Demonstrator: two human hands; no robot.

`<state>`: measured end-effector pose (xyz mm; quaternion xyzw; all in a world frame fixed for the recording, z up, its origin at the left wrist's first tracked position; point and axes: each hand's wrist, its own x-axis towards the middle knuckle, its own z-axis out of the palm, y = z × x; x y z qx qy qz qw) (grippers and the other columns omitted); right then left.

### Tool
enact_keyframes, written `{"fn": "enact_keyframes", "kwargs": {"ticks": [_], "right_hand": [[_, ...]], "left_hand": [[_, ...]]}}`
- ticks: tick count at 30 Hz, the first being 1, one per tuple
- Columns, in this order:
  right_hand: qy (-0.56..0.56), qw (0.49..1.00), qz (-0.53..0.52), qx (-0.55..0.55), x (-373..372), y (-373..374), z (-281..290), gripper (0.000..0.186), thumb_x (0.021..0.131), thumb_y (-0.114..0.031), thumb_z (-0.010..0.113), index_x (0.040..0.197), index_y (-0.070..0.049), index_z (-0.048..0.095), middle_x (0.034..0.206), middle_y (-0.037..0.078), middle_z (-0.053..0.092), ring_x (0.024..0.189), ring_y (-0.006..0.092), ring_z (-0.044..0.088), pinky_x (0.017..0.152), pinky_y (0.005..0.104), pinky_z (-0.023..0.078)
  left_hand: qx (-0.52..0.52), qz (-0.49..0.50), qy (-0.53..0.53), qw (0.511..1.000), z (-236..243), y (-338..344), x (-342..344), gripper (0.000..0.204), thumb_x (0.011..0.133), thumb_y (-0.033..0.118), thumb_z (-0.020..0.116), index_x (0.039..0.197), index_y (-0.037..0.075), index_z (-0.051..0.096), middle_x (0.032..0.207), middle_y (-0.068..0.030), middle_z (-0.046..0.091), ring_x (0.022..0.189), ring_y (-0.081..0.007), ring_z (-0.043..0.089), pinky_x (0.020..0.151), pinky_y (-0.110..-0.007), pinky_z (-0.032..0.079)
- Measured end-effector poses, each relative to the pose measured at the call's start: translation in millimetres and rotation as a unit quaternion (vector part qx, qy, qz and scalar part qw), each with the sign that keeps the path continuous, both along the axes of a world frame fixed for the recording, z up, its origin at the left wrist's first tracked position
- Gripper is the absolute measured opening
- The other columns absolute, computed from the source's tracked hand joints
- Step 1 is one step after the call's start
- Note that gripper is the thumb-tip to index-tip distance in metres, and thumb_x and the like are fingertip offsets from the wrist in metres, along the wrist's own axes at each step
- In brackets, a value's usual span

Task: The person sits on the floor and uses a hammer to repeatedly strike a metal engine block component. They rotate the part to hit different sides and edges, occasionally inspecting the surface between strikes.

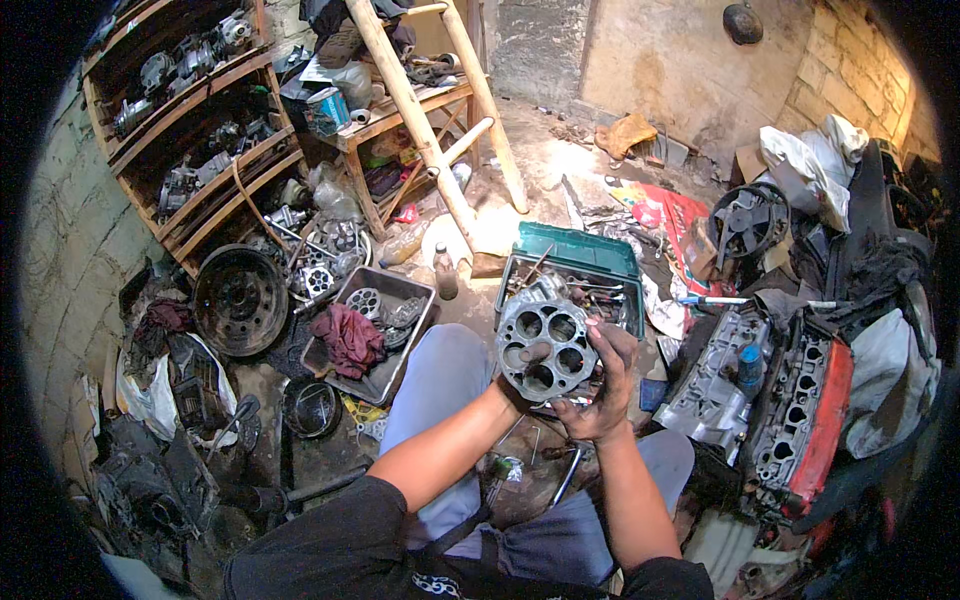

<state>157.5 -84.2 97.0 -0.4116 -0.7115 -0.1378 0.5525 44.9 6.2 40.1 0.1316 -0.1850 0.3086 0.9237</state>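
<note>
Metal casting, round, grey and many-bored [552,345], held up

It sits centrally, above the near edge of an open green plastic toolbox [583,250]. The bare right hand [608,392] grasps its right rim; the bare left hand [509,392] is mostly hidden at the near left, its grip unclear. Steady handling likely calls for firm support beneath, fingers clear of machined faces.

One fisheye view looks down and forward from the head, the right hand [610,388] near centre.
</note>
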Motion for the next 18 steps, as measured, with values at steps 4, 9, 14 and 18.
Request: {"fn": "enact_keyframes", "kwargs": {"ticks": [4, 9, 14, 18], "right_hand": [[0.009, 1.000, 0.001, 0.000, -0.7, -0.5, -1.6, 0.079, 0.083, -0.053, 0.073, 0.136, 0.003, 0.053, 0.128, 0.021, 0.060, 0.116, 0.0374, 0.057, 0.100, 0.0493, 0.044], [0.009, 1.000, 0.010, -0.006, -1.3, -0.7, 0.6, 0.077, 0.084, -0.052, 0.072, 0.135, 0.003, 0.054, 0.127, 0.021, 0.060, 0.114, 0.0374, 0.057, 0.100, 0.0499, 0.044], [-0.001, 1.000, 0.014, -0.014, -1.2, -1.7, 0.8, 0.074, 0.088, -0.053, 0.067, 0.134, 0.003, 0.054, 0.126, 0.022, 0.059, 0.113, 0.0368, 0.058, 0.099, 0.0496, 0.045], [0.013, 1.000, 0.007, -0.015, 0.4, -5.0, -3.6, 0.073, 0.091, -0.053, 0.064, 0.134, 0.005, 0.054, 0.125, 0.024, 0.058, 0.113, 0.0359, 0.058, 0.099, 0.0482, 0.045]], "left_hand": [[0.023, -0.016, -0.043, 0.999, -11.5, 4.8, 5.5, 0.045, 0.107, 0.028, 0.045, 0.143, 0.001, 0.045, 0.140, -0.0154, 0.055, 0.125, -0.0266, 0.059, 0.107, -0.038, 0.052], [0.034, -0.011, -0.020, 0.999, -14.6, 9.0, 1.3, 0.050, 0.105, 0.028, 0.049, 0.148, 0.005, 0.040, 0.139, -0.0157, 0.057, 0.125, -0.0279, 0.059, 0.105, -0.041, 0.053], [0.060, 0.039, 0.045, 0.996, -9.3, 13.9, -4.1, 0.056, 0.103, 0.028, 0.053, 0.153, 0.009, 0.036, 0.137, -0.0159, 0.059, 0.126, -0.0293, 0.059, 0.104, -0.044, 0.053], [0.093, 0.087, 0.144, 0.981, 4.1, 7.7, -13.5, 0.073, 0.098, 0.051, 0.054, 0.154, 0.008, 0.035, 0.140, -0.0192, 0.057, 0.128, -0.0361, 0.057, 0.104, -0.050, 0.053]]}}
